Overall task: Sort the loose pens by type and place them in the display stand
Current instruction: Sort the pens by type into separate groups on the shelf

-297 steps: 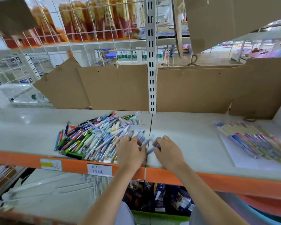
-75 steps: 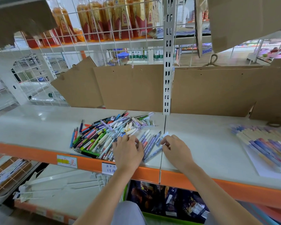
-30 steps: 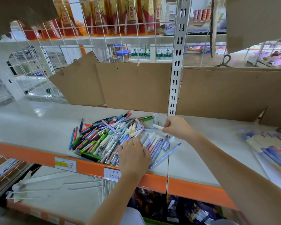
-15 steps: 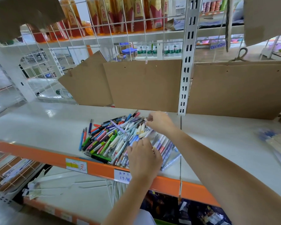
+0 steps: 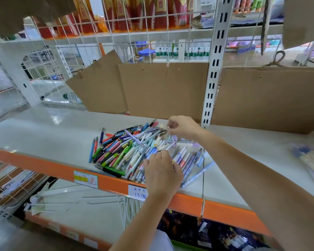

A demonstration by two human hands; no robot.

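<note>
Right now a heap of loose pens (image 5: 134, 151) is lying on the pale, glossy shelf board (image 5: 43, 134), close to its orange painted front edge (image 5: 49, 168). Slim plastic barrels are crossing one another in green, red, blue, black, lilac and cream, some capped, some showing metal clips. The left hand (image 5: 162, 173) is resting palm down on the near right part of the heap, its fingers bent over a few pastel pens; whether it is actually gripping any I cannot tell. The right hand (image 5: 182, 127) is reaching across to the far edge of the heap, thumb and fingertips pinching a short cream-white pen (image 5: 163, 126). Further right, a second group of pens (image 5: 310, 158) is lying blurred, well apart from the heap.

Flat brown cardboard sheets (image 5: 163, 89) are standing against the white slotted steel upright (image 5: 213, 69). Behind them a white wire grid (image 5: 134, 24) is fronting red and gold packets with writing too blurred to read. Two paper price tags are sticking to the orange edge: a yellow-marked one (image 5: 85, 178) showing a handwritten "元", and a white one (image 5: 138, 192) reading roughly "1.5".
</note>
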